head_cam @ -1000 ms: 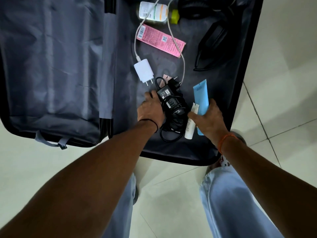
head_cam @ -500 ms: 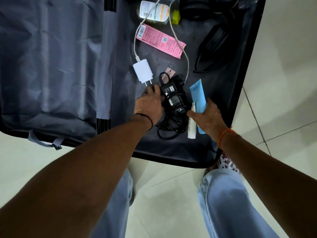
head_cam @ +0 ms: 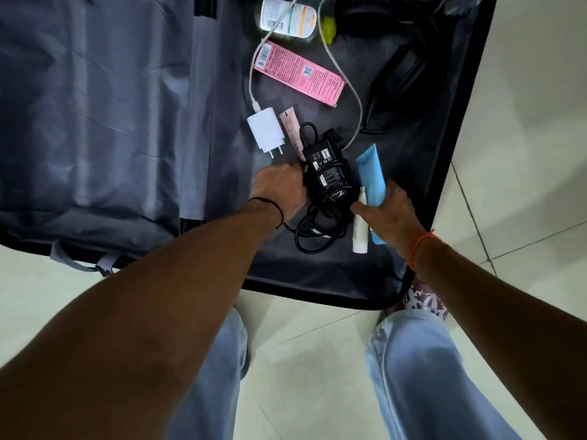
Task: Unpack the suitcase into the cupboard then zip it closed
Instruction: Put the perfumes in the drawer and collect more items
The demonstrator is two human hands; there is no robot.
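The open suitcase (head_cam: 320, 290) lies on the tiled floor, its grey lid lining (head_cam: 95, 106) spread to the left. In its right half lies a black laptop power adapter (head_cam: 328, 173) with coiled cable. My left hand (head_cam: 279, 192) grips the adapter's left side. My right hand (head_cam: 387, 214) holds a blue tube (head_cam: 371, 173) and a slim white tube (head_cam: 360, 230) together, just right of the adapter.
Also in the suitcase: a white phone charger (head_cam: 265, 131) with its cable, a small pink tube (head_cam: 291, 128), a pink box (head_cam: 298, 74), a white bottle (head_cam: 287, 17), black headphones (head_cam: 397, 81). My legs in light jeans stand at the near edge.
My left hand has closed in on the adapter and shifted it slightly up, uncovering the small pink tube. My right hand has kept hold of the two tubes.
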